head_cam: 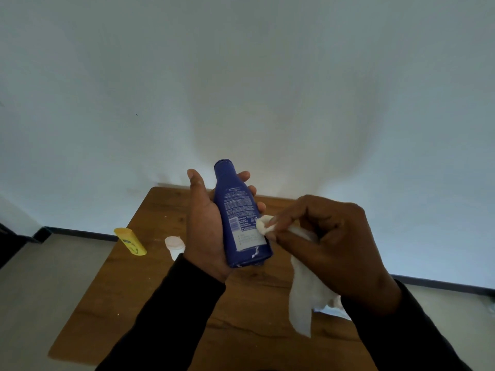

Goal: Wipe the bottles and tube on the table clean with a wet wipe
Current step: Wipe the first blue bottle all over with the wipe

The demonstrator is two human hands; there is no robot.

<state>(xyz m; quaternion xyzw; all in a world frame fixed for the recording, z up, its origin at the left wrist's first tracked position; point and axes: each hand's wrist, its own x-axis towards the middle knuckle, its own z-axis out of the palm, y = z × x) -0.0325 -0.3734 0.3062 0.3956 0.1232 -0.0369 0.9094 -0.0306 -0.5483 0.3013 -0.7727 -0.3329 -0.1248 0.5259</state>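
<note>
Behind a wooden table rises a plain pale wall, and above the tabletop the left hand grips a blue bottle, its long axis near upright with the cap leaning away. From its right the right hand pinches a white wipe, the bunched tip touching the back label, whose small print is unreadable; a yellow tube and a pale bottle wait at the left

A brown wooden table is seen (a few pale specks on top), backed by a plain white wall and dark baseboard.
</note>
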